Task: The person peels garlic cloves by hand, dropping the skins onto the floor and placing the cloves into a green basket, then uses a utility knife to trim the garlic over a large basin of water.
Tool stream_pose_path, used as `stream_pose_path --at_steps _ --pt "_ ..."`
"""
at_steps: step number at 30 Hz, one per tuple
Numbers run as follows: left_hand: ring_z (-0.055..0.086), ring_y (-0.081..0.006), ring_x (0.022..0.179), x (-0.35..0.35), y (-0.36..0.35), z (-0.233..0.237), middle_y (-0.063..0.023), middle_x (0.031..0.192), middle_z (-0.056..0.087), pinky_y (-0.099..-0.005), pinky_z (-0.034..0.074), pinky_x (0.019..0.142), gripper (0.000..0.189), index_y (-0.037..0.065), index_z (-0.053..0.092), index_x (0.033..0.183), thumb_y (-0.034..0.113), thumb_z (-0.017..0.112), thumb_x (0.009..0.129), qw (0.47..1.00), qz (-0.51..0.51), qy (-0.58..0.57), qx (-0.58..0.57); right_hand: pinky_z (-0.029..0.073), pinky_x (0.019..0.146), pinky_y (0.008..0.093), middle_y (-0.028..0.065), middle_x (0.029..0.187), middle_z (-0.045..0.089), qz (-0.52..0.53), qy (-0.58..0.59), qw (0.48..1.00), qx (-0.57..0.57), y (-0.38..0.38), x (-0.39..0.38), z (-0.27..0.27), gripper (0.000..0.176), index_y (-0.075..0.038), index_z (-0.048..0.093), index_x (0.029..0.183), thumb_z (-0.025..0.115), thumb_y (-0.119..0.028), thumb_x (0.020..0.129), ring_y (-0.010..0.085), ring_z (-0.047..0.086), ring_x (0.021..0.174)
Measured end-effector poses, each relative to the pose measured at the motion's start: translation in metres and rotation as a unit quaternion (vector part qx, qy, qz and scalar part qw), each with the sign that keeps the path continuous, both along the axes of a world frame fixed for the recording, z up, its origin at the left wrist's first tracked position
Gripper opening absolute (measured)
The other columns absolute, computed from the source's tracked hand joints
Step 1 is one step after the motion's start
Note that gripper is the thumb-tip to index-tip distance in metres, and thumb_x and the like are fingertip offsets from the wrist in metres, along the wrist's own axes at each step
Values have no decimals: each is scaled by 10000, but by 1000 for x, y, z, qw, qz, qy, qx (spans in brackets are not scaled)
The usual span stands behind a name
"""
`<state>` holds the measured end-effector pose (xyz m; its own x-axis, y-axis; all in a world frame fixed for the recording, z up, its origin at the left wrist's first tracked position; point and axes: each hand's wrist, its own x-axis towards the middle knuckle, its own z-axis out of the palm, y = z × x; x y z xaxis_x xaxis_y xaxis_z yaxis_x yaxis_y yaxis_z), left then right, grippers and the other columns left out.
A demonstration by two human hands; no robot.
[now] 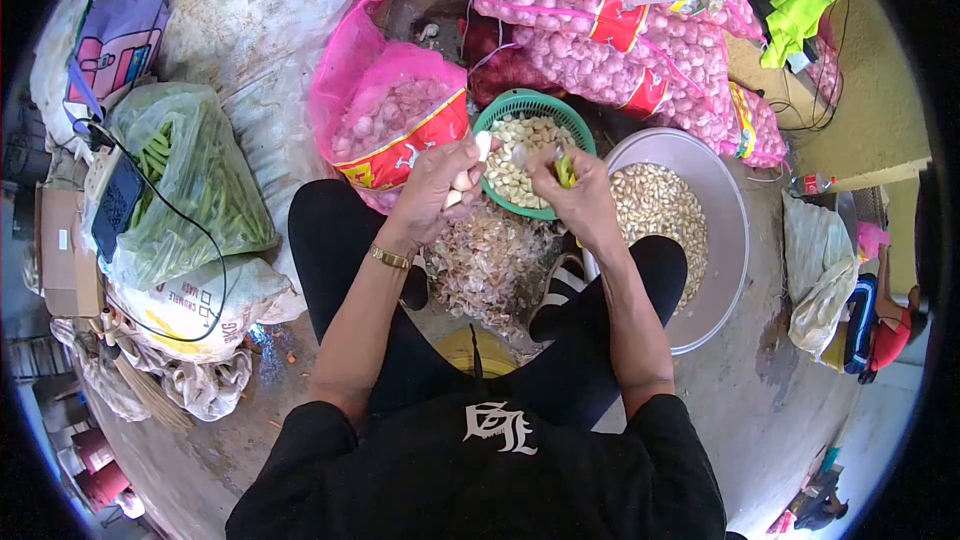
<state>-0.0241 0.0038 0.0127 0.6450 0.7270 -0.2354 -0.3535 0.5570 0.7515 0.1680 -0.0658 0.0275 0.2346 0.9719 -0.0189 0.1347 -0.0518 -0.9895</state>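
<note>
The left hand is curled, its grip closed around a pale, smooth garlic clove whose tip pokes out above the fingers. A thin gold bracelet circles that wrist. The right hand sits close beside it, its grip tight on a small knife with a yellow-green handle; the blade is hard to make out. Both hands hover over the near edge of a round green plastic basket with a slotted wall, part-filled with cream-coloured peeled cloves.

Just right of the basket stands a wide, smooth, pale basin, also holding a layer of peeled cloves. Below the hands, between the person's black-clad knees, lies a loose heap of papery garlic skins, thin and flaky, on the rough concrete floor.

To the left of the basket an open pink mesh sack with a red printed band shows pinkish whole bulbs inside. More full pink mesh sacks, lumpy with bulbs, are stacked behind. Well off to the left, a clear crinkled plastic bag holds long green beans.
</note>
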Motion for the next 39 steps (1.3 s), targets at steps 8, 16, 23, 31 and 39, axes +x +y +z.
stream_pose_path --at_steps 8,16,23,31,39 --pt "422 -26 486 -9 2 3 13 763 499 -149 289 333 422 -66 499 1265 250 505 986 997 -1 -82 -4 488 711 272 54 778 677 187 -180 966 0 -11 5 -30 119 21 694 891 737 -53 808 96 597 744" --pt "451 -38 501 -10 -3 1 21 728 494 -168 316 358 382 -8 559 1244 259 561 972 998 -58 -9 30 476 767 305 79 886 682 10 -71 977 202 10 -21 1 153 -36 708 984 726 -93 844 170 620 824" --pt "492 -36 533 -9 -2 -11 20 727 533 -165 321 369 279 27 606 1128 243 605 953 996 -81 3 41 474 746 298 83 854 663 28 -146 966 210 13 -19 -1 120 -9 704 944 712 -72 841 169 615 808" --pt "489 -33 512 0 -2 -16 27 723 540 -167 321 375 235 38 607 1068 244 616 957 997 -32 69 31 445 619 306 88 751 615 11 -167 972 167 17 -16 -5 135 29 652 840 732 -49 763 157 572 665" --pt "470 -43 506 -1 1 -14 -6 740 566 -167 351 379 240 24 573 945 263 580 964 1000 0 -19 -13 421 602 300 68 705 559 7 -61 993 103 13 -20 -13 123 13 624 808 700 -50 735 156 538 638"
